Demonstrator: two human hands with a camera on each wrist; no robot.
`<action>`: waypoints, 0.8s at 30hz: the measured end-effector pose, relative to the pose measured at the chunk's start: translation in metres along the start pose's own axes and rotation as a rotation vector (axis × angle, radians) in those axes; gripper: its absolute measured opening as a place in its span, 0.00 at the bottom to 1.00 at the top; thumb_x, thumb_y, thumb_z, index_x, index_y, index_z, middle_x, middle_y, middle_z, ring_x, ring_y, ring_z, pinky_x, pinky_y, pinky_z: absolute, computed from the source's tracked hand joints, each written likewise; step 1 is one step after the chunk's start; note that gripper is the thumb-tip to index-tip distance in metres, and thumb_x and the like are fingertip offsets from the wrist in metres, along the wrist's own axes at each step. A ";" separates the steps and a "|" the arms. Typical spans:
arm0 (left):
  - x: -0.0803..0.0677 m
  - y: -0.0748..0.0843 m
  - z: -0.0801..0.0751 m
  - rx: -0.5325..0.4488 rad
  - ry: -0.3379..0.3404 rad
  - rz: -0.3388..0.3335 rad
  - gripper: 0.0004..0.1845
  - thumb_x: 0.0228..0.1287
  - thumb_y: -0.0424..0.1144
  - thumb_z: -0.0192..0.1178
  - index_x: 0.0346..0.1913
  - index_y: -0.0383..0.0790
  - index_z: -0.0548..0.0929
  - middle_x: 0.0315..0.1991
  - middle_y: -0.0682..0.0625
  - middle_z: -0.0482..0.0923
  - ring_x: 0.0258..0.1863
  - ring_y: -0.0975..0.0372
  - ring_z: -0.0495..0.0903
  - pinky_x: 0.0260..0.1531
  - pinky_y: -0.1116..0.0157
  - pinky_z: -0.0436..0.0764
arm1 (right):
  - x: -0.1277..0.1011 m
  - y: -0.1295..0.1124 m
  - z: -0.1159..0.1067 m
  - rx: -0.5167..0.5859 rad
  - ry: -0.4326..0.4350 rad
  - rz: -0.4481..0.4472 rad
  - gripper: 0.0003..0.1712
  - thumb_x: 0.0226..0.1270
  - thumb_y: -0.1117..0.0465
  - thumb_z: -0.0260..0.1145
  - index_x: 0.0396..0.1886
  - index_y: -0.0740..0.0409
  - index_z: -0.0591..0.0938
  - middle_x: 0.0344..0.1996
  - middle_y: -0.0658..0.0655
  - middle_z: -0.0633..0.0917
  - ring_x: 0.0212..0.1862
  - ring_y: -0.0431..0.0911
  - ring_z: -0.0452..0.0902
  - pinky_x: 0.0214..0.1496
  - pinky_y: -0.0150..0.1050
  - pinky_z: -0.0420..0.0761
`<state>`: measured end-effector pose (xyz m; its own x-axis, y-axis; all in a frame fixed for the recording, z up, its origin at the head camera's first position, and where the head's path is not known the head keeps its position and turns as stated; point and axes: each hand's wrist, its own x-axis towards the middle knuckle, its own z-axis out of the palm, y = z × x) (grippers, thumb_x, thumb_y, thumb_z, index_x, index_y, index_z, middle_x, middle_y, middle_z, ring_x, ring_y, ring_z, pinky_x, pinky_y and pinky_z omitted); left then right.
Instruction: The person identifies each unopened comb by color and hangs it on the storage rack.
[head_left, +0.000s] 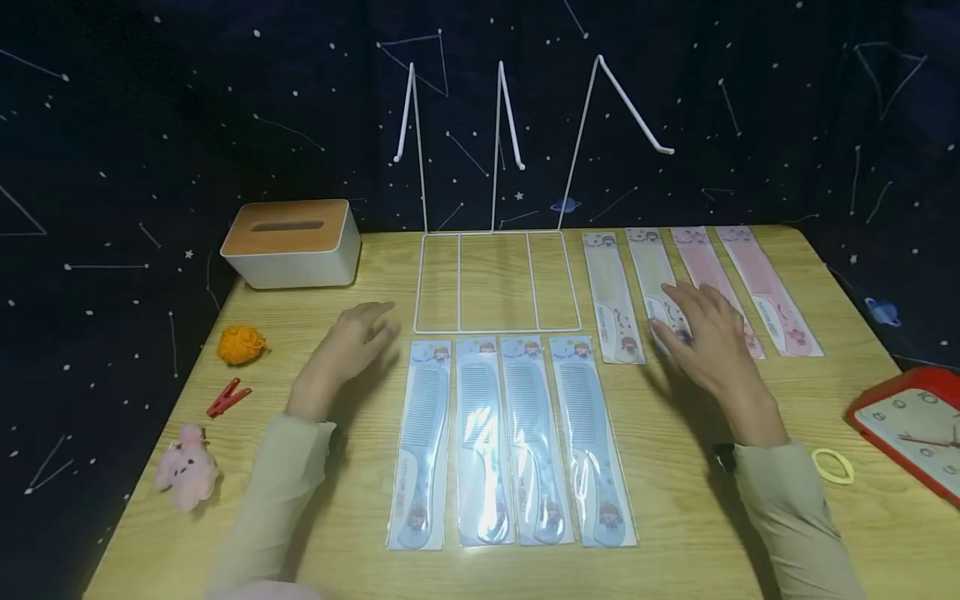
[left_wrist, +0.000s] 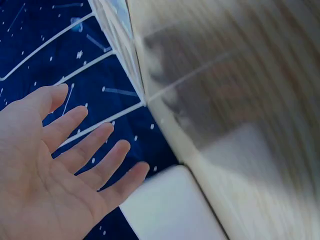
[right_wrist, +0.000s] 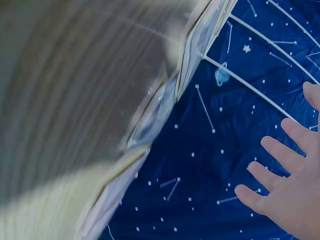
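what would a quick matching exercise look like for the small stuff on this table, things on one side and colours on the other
Things:
1. yarn ball
2. clip
3. plush toy
4. hair tie

Colours:
a. pink
b. yellow
c. orange
d. red

Pairs: 1-c, 2-d, 3-a, 4-b

- Tissue box [head_left: 291,242], white with wooden lid: upper left of the tabletop [head_left: 337,575].
- Orange yarn ball [head_left: 241,343], red clothespin [head_left: 227,397], pink plush toy [head_left: 185,473]: left edge.
- Red clock [head_left: 911,427], yellow hair tie [head_left: 832,465]: lower right.
- White wire rack [head_left: 498,279]: centre, rear.
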<state>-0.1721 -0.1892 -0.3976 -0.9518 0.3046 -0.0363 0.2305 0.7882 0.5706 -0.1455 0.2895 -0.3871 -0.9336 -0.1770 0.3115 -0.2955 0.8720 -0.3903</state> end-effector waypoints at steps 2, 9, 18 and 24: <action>0.004 0.001 0.003 -0.044 -0.042 0.013 0.27 0.74 0.46 0.47 0.69 0.34 0.64 0.68 0.35 0.60 0.68 0.42 0.56 0.66 0.44 0.56 | -0.002 -0.002 0.001 0.054 -0.002 -0.004 0.32 0.70 0.47 0.56 0.66 0.62 0.68 0.64 0.72 0.66 0.67 0.69 0.53 0.64 0.68 0.48; 0.017 0.005 0.009 -0.133 -0.092 0.091 0.24 0.72 0.39 0.51 0.65 0.30 0.68 0.65 0.33 0.64 0.66 0.42 0.61 0.65 0.46 0.59 | -0.013 -0.011 0.006 0.216 -0.039 0.049 0.28 0.69 0.55 0.60 0.64 0.63 0.69 0.62 0.71 0.69 0.64 0.69 0.59 0.63 0.66 0.56; 0.037 0.001 0.018 -0.131 -0.124 0.118 0.25 0.66 0.36 0.58 0.62 0.25 0.70 0.60 0.30 0.68 0.60 0.41 0.67 0.64 0.46 0.59 | -0.038 -0.032 0.020 0.303 -0.135 0.050 0.23 0.68 0.61 0.62 0.58 0.67 0.73 0.54 0.69 0.76 0.53 0.62 0.71 0.53 0.60 0.73; 0.043 -0.002 0.021 -0.097 -0.165 0.099 0.28 0.64 0.38 0.61 0.63 0.27 0.69 0.61 0.33 0.68 0.58 0.44 0.66 0.65 0.45 0.53 | -0.060 -0.049 0.032 0.303 -0.267 0.044 0.23 0.64 0.62 0.65 0.56 0.67 0.75 0.49 0.67 0.79 0.49 0.61 0.76 0.51 0.57 0.75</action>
<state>-0.2088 -0.1665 -0.4169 -0.8778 0.4674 -0.1053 0.2930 0.6975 0.6539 -0.0819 0.2429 -0.4142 -0.9547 -0.2896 0.0679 -0.2629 0.7145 -0.6484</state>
